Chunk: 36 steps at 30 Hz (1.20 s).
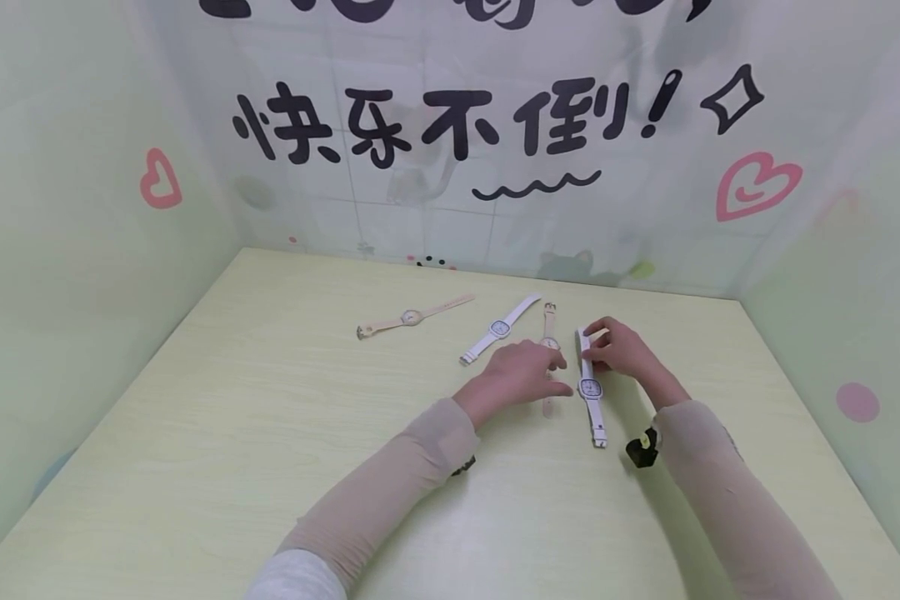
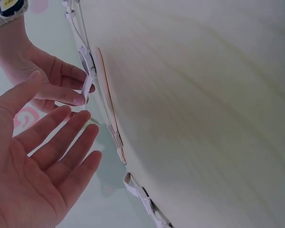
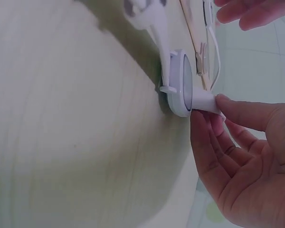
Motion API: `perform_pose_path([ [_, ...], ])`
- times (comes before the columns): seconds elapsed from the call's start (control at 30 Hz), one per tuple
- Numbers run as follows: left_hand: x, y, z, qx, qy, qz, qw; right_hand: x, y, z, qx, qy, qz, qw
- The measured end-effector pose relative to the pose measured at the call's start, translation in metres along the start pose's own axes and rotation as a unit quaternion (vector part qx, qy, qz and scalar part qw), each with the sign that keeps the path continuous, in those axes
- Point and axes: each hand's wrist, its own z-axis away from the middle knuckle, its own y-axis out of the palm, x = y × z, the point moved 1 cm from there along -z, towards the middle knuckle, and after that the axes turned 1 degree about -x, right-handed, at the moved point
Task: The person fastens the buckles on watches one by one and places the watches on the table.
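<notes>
My right hand [image 1: 622, 350] pinches the far strap of a white wristwatch [image 1: 589, 388] between thumb and fingers. This watch has a squarish dial, and its buckle end points toward me. In the right wrist view, the strap bends up from the white case [image 3: 180, 83] into the fingertips. To the left, my left hand [image 1: 521, 372] hovers over a pink wristwatch [image 1: 550, 315], hiding part of it. Its fingers are spread and relaxed, with nothing held, as the left hand [image 2: 42, 175] shows in the left wrist view.
Another white watch [image 1: 499, 329] lies slanted left of the pink one. Farther left, a second pink watch [image 1: 411, 317] is stretched out. All rest on a pale wooden table [image 1: 232, 400], bounded by printed curtain walls [image 1: 420, 208] at the back and sides.
</notes>
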Motion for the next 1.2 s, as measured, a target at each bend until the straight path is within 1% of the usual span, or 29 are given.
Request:
perform_pose_path([
  [0.2, 0.001, 0.002, 0.0, 0.001, 0.002, 0.018, 0.9998, 0.001, -0.001, 0.001, 0.001, -0.014, -0.039, 0.9991],
  [0.3, 0.002, 0.003, 0.0, 0.0, 0.001, 0.026, 0.9997, 0.004, -0.001, 0.001, 0.004, -0.014, -0.052, 0.9985],
  [0.57, 0.005, 0.005, 0.0, -0.002, -0.001, 0.049, 0.9988, 0.012, -0.004, 0.006, 0.01, -0.008, -0.065, 0.9978],
  [0.93, 0.005, 0.003, 0.004, 0.001, -0.001, 0.062, 0.998, 0.019, -0.008, 0.016, 0.014, -0.013, -0.091, 0.9957],
  [1.2, 0.007, 0.004, 0.005, 0.001, 0.005, 0.065, 0.9979, 0.03, -0.016, 0.025, 0.009, -0.028, -0.13, 0.9911],
])
